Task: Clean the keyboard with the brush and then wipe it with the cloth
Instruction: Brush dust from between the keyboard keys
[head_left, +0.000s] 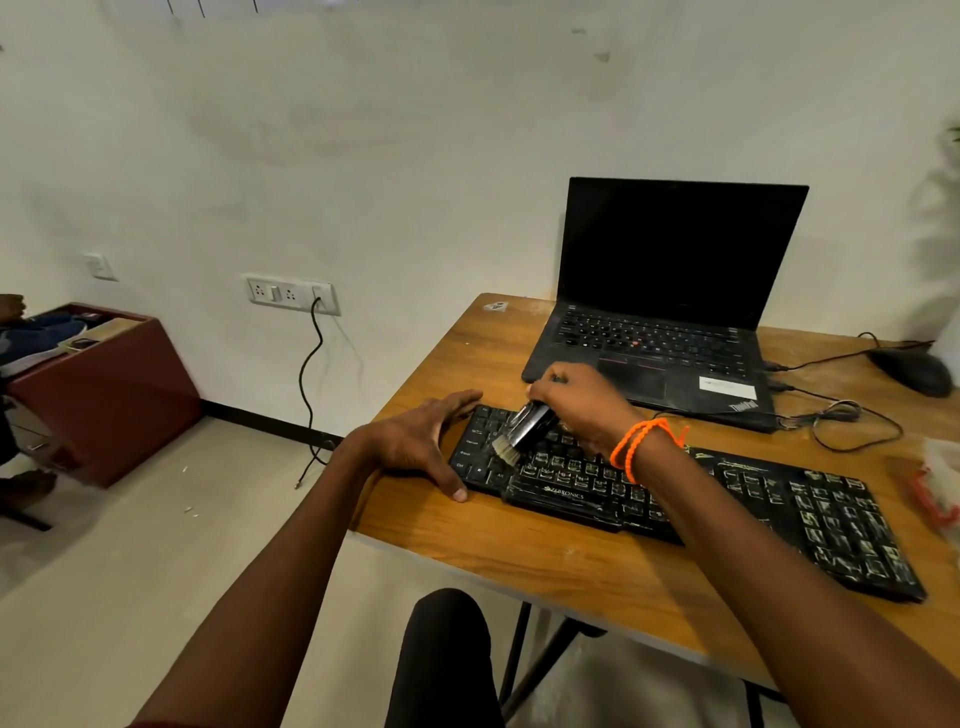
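Black keyboard (675, 499) is lying across the wooden worktop (519, 561), in front of the laptop (670, 312). Right hand (576, 400) is clamping its grip around the brush (519, 428), bristles touching the left-end keys. Left hand (421, 441) is bracing the keyboard's left edge, fingers straight and apart. Recommendation: short strokes along the rows, sweeping debris off one edge. Pale residue is showing on the right-hand keys. No cloth is clearly identifiable.

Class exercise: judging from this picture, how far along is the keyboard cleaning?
Early. Nothing looks finished: white dust covers most keys of the keyboard. In hand: the right hand grips the brush, bristles on the left-end keys, while the left hand steadies that end. Left: brushing the remaining keys, then wiping; no cloth is clearly identifiable.
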